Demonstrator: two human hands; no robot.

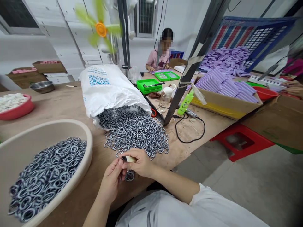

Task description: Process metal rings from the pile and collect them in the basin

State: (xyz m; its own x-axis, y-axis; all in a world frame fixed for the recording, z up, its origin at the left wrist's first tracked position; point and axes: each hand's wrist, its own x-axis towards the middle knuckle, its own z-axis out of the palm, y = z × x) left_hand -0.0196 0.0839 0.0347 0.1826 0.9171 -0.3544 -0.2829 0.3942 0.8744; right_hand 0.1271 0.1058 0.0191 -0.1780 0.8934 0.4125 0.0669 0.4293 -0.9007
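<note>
My right hand (141,163) is closed around a small tool with a cream-coloured handle (131,159) and a dark end; its exact kind does not show. Close against that dark end, my left hand (113,175) is pinched, thumb against fingers. What sits in the left fingers is mostly hidden. A few grey rings (130,176) lie on the table just under both hands. Beyond them, a heap of shiny grey rings (137,134) spills from the mouth of a white sack (111,86). On the left stands a large beige basin (88,138) holding many similar rings (50,176).
A metal post (183,80) rises behind the heap. Past it are a green bottle (186,102), a black cable (189,142) and a carton (217,107) of purple pieces. A red basin (22,110) is far left. A person (161,58) sits opposite; a fan (101,30) spins above.
</note>
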